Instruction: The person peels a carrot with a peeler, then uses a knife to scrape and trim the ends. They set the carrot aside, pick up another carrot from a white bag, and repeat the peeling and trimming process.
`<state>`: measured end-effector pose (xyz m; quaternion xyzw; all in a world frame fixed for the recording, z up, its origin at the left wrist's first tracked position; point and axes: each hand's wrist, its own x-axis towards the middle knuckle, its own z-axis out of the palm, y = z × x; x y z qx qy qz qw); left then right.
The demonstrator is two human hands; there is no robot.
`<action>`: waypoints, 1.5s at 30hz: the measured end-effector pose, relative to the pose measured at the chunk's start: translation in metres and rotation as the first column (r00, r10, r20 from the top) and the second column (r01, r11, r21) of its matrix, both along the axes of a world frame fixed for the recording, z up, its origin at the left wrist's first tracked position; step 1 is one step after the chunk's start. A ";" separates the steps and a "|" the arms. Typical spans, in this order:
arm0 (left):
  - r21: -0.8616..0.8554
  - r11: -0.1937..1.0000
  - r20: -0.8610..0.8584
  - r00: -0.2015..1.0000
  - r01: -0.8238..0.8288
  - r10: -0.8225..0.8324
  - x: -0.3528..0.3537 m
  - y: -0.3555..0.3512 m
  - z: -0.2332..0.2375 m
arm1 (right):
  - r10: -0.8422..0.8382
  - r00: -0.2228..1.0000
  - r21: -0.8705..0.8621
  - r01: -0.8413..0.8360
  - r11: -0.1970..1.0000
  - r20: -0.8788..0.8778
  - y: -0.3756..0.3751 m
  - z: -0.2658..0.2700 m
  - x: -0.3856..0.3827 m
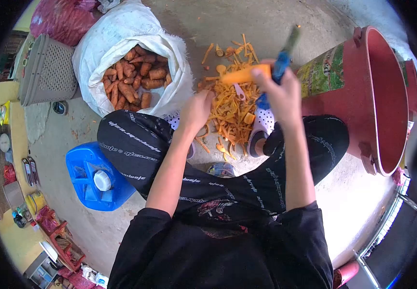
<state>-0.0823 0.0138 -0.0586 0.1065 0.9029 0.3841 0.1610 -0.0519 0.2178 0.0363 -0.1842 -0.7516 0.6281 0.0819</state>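
Observation:
My right hand (283, 94) is closed around a blurred knife (282, 63) with a blue handle, its greyish blade pointing up and away. The same hand's thumb presses against a peeled orange carrot (240, 75), which points left above the peelings. My left hand (197, 111) is closed with its fingers curled, lower left of the carrot and apart from it. What those fingers hold, if anything, is hidden. Between my feet lies a heap of orange peelings (230, 113). Unpeeled carrots (130, 77) fill the open white sack (117, 36) on the left.
A large red bin (350, 91) with a green label lies tipped at the right, its mouth facing right. Left of my knee stands a blue jerrycan (90, 168) with a white cap. Grey plastic baskets (54, 70) and a red mesh sack (61, 21) are beyond the white sack.

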 end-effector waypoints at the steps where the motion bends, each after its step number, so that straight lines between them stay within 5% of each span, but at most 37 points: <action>1: -0.015 1.000 0.043 0.999 0.003 -0.002 -0.001 -0.002 -0.003 | -0.029 0.999 0.120 0.033 0.992 -0.034 0.009 0.027 0.003; 3: -0.018 1.000 0.040 0.999 0.005 -0.004 0.000 -0.005 -0.011 | -0.110 0.964 0.395 0.202 0.896 -0.243 0.029 0.071 0.009; 6: 0.006 1.000 -0.025 1.000 0.012 -0.011 0.005 -0.002 -0.017 | -0.158 0.781 0.404 0.472 0.784 -0.605 0.069 0.126 0.017; 7: -0.008 1.000 0.001 1.000 0.022 -0.022 0.003 -0.002 -0.012 | -0.287 0.817 0.636 0.571 0.518 -0.500 0.081 0.148 0.030; 9: -0.015 0.999 0.038 0.999 0.033 -0.032 0.002 -0.003 -0.008 | -0.355 0.846 0.757 0.522 0.392 -0.399 0.154 0.165 0.044; 11: 0.004 0.999 0.062 0.997 0.034 -0.034 0.001 -0.003 -0.007 | -0.246 0.825 0.762 0.565 0.316 -0.509 0.183 0.167 0.041; 14: -0.005 0.999 0.080 0.996 0.039 -0.038 -0.001 -0.006 -0.006 | -0.500 0.758 0.816 0.556 0.159 -0.419 0.192 0.161 0.030; 17: 0.007 1.000 0.049 0.999 0.006 -0.007 0.000 -0.010 -0.007 | -0.342 0.784 0.775 0.600 0.198 -0.519 0.211 0.132 0.006; 20: -0.200 0.979 0.200 0.980 0.037 0.004 -0.005 -0.016 -0.005 | -0.347 0.795 0.838 0.543 0.043 -0.497 0.179 0.124 -0.011; 22: -0.305 0.951 0.215 0.977 0.053 0.014 -0.015 -0.016 -0.010 | -0.215 0.852 0.733 0.521 0.437 -0.477 0.138 0.111 -0.030; 24: -0.358 0.933 0.201 0.979 0.035 0.041 -0.031 -0.020 -0.022 | -0.156 0.861 0.702 0.489 0.517 -0.484 0.090 0.074 -0.049; 25: -0.358 0.934 0.181 0.982 0.008 0.061 -0.041 -0.023 -0.030 | -0.169 0.856 0.752 0.511 0.415 -0.489 0.063 0.048 -0.057; 26: -0.356 0.934 0.162 0.983 -0.018 0.081 -0.051 -0.025 -0.039 | -0.153 0.961 0.781 0.275 0.561 -0.229 0.037 0.034 -0.060; 27: -0.388 0.921 0.167 0.979 -0.046 0.119 -0.060 -0.030 -0.048 | -0.090 0.995 0.627 0.096 0.773 -0.041 0.026 0.004 -0.069; 29: -0.448 0.889 0.177 0.966 -0.091 0.188 -0.079 -0.046 -0.064 | -0.082 0.962 0.561 -0.081 0.824 0.260 0.012 -0.078 -0.079; 30: -0.483 0.870 0.217 0.949 -0.098 0.227 -0.087 -0.055 -0.062 | -0.084 0.971 0.440 -0.024 0.898 0.226 0.014 -0.143 -0.074; 31: -0.488 0.855 0.228 0.920 -0.176 0.320 -0.099 -0.073 -0.089 | -0.186 0.857 0.323 0.024 0.946 0.481 0.025 -0.237 -0.062; 32: -0.497 0.830 0.240 0.880 -0.251 0.409 -0.110 -0.094 -0.123 | -0.075 0.807 -0.079 0.148 0.986 0.586 0.008 -0.223 -0.039; 33: -0.495 0.835 0.192 0.907 -0.240 0.375 -0.121 -0.112 -0.136 | -0.131 0.789 -0.242 0.336 0.910 0.601 0.007 -0.273 -0.015; 34: -0.489 0.839 0.133 0.930 -0.239 0.343 -0.138 -0.127 -0.147 | -0.212 0.797 -0.111 0.329 0.938 0.566 0.005 -0.312 0.005; 36: -0.520 0.825 0.102 0.943 -0.221 0.317 -0.147 -0.132 -0.135 | -0.293 0.480 0.277 0.105 0.955 0.827 0.021 -0.416 0.056; 39: -0.611 0.773 0.068 0.961 -0.171 0.267 -0.188 -0.130 -0.140 | -0.552 0.386 0.568 0.082 0.819 0.739 -0.018 -0.377 0.048; 41: -0.711 0.688 -0.026 0.983 -0.146 0.182 -0.209 -0.124 -0.150 | -0.362 0.486 0.474 -0.127 0.871 0.795 -0.024 -0.333 0.027; 43: -0.659 0.741 -0.154 0.988 -0.126 0.031 -0.227 -0.122 -0.166 | -0.361 0.495 0.453 -0.075 0.888 0.790 -0.032 -0.321 0.021; 45: -0.746 0.666 -0.080 0.991 0.011 -0.106 -0.246 -0.110 -0.169 | -0.563 0.419 0.506 0.250 0.826 0.713 -0.039 -0.319 0.006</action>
